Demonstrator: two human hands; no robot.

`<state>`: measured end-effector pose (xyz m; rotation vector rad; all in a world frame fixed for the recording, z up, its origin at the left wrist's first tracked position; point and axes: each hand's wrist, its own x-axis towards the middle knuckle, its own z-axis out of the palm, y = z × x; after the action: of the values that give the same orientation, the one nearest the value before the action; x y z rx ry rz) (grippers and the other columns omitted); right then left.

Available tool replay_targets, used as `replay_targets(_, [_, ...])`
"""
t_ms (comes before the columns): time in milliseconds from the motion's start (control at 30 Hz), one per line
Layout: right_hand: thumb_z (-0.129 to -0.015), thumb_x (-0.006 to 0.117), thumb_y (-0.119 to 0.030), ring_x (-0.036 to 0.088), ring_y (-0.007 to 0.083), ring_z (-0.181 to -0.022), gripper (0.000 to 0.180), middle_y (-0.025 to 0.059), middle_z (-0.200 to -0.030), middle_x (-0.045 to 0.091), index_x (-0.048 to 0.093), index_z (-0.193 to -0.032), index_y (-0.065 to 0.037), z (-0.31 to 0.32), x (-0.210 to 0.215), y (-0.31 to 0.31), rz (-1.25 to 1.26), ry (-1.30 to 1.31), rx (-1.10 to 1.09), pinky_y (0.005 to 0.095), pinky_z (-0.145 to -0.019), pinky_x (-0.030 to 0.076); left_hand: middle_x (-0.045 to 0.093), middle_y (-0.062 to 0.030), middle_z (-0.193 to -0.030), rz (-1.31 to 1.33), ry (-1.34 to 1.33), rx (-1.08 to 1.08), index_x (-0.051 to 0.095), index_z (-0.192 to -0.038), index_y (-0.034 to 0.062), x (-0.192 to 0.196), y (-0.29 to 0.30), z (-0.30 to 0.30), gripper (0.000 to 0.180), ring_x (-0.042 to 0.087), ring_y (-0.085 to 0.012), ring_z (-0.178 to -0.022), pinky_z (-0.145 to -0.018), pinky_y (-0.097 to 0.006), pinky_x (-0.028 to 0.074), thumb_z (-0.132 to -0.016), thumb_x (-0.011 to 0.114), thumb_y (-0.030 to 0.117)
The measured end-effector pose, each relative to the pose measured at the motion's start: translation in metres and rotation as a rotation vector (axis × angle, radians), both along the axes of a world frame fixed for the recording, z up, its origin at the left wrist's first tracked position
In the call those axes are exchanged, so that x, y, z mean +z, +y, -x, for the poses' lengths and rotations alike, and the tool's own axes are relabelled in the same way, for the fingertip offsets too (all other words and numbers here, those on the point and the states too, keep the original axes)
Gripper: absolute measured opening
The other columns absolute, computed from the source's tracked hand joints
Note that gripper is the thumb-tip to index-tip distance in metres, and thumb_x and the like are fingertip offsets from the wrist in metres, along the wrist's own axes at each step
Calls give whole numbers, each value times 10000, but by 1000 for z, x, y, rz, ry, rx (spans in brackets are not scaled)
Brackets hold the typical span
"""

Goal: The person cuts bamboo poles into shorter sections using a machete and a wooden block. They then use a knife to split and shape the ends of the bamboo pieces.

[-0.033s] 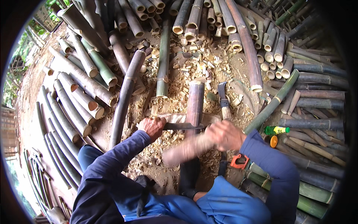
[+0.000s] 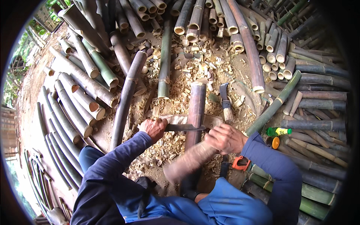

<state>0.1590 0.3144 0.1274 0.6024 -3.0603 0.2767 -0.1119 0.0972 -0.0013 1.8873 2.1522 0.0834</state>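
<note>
My left hand (image 2: 153,128) is closed around the handle of a long knife (image 2: 183,127). Its dark blade reaches to the right across a brownish bamboo pole (image 2: 196,101), which runs from between my legs away from me. In my closed right hand (image 2: 225,138) is a thick wooden club (image 2: 191,160). The club is blurred by motion and slants down to the left, over the nearer part of the pole. A wooden block (image 2: 178,120) lies beneath the pole, beside the blade. Beyond my right hand, a hooked billhook (image 2: 225,101) with a wooden handle rests on the ground.
Wood chips and shavings (image 2: 195,67) cover the ground ahead. Bamboo poles are stacked left (image 2: 67,112), ahead (image 2: 195,22) and right (image 2: 318,103). A green bamboo pole (image 2: 275,103) slants past my right arm. An orange-handled tool (image 2: 240,163) and a green bottle (image 2: 278,131) lie at right.
The club's free end has swung down in the picture, closer to me, and my right hand has lowered slightly. The left hand and the knife look the same.
</note>
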Motion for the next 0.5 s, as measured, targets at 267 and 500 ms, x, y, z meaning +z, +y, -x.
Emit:
replay_targets(267, [-664, 862, -161, 688, 307, -740, 580, 136, -888, 639, 515, -1110, -34, -13, -6, 32, 117, -201, -516, 438, -679, 587, 608, -153, -1000, -188, 59, -61, 569, -1123, 51, 8, 7, -7, 263, 670, -343, -980, -802, -484, 558, -901, 591, 189])
replay_targets(500, [-709, 769, -192, 662, 230, -893, 588, 119, -1034, 654, 550, -1213, 20, -46, 44, 10, 1029, 60, -1019, 371, -803, 541, 619, -93, -591, -194, -397, -384, 663, -846, 64, 34, 33, 28, 342, 639, -236, -512, -491, -391, 549, -1007, 629, 364])
